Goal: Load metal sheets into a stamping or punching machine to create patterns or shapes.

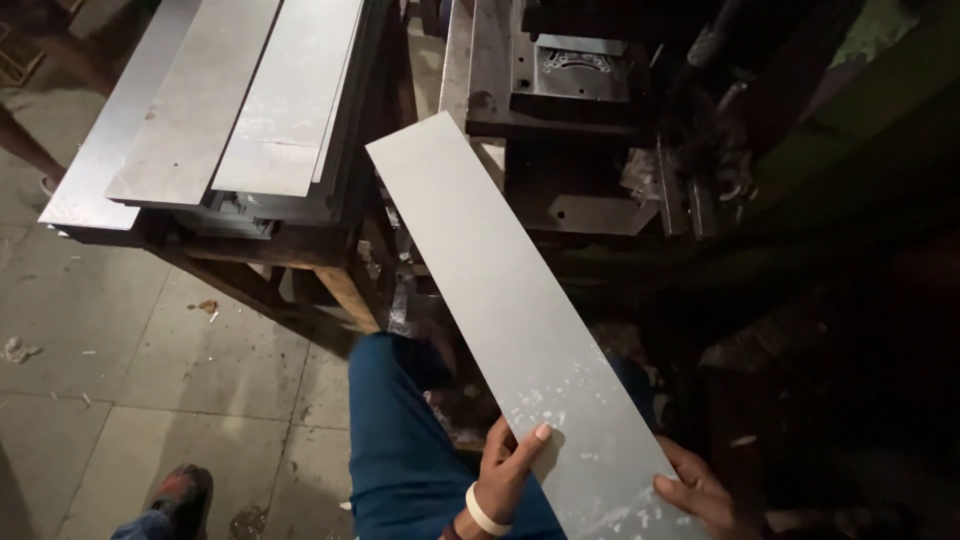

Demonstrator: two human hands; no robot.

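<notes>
A long grey metal strip is held at its near end by both hands, its far end pointing at the dark press.

On the left, a stack of similar sheets is seen on a wooden stand. The left hand is wrapped on the strip's left edge, thumb pressed on top; the right hand is cupped under the right edge, fingers together. A level, square feed would probably be kept best by even grip on both edges. No packages, labels or signs are visible.

The long strip is matt grey sheet metal with pale scuffed flecks, like the stacked sheets on the rough wooden worktop.
</notes>
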